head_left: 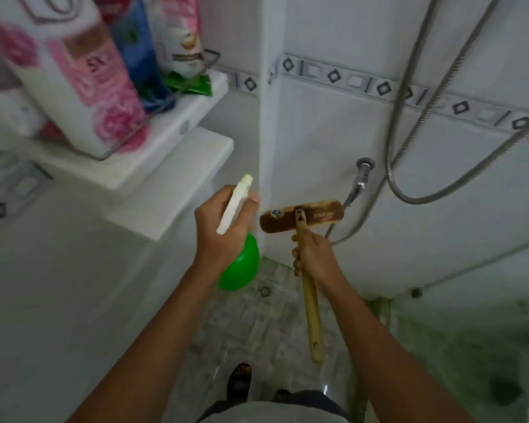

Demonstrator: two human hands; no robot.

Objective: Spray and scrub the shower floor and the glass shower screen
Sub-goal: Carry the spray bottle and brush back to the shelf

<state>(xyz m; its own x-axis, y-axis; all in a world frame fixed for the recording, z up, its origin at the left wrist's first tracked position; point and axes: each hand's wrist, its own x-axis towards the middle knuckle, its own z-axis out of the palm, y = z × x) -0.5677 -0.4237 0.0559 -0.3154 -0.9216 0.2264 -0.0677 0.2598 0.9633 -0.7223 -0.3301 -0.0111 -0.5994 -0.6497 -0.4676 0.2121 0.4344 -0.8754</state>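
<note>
My left hand (219,227) grips the white trigger head of a green spray bottle (240,265), nozzle pointing up and away toward the tiled corner. My right hand (313,254) grips the wooden handle of a scrub brush (301,215), whose flat brown head is raised at chest height just right of the bottle. The handle's free end hangs down toward the shower floor (257,325), a pale mosaic with a round drain (264,290). The glass shower screen (486,346) fills the lower right, cloudy and green-tinted.
A white ledge (171,178) at left carries a wire rack with several toiletry bottles (74,71). A metal shower hose (416,117) loops down the white tiled wall to a valve (364,172). My sandalled foot (240,380) stands on the floor.
</note>
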